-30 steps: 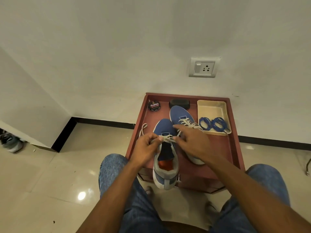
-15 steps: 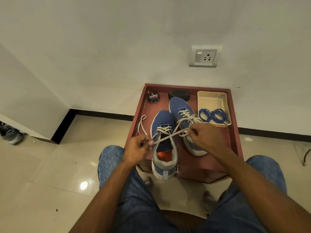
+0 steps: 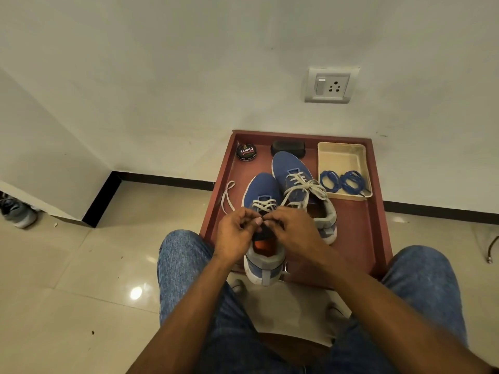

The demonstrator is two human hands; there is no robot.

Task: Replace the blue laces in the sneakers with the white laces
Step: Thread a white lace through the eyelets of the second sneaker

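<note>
Two blue sneakers stand on a low reddish table [image 3: 356, 233]. The near sneaker [image 3: 263, 190] carries a white lace [image 3: 264, 205] crossed through its lower eyelets. My left hand [image 3: 236, 233] and my right hand [image 3: 293, 230] meet fingertip to fingertip over its tongue, pinching the white lace ends. One loose stretch of this lace [image 3: 226, 197] loops out to the left on the table. The far sneaker [image 3: 290, 168] has its white lace [image 3: 307, 187] tied in a bow. Two coiled blue laces [image 3: 343, 180] lie in a cream tray [image 3: 340, 152].
A round shoe-polish tin [image 3: 246, 151] and a black oblong case [image 3: 288, 148] sit at the table's back edge against the wall. A wall socket [image 3: 330, 85] is above. My denim-clad knees flank the table. A grey shoe [image 3: 17, 211] lies on the floor far left.
My hands had pulled the lace taut, spread apart to left and right; now they have come back together over the near sneaker's tongue.
</note>
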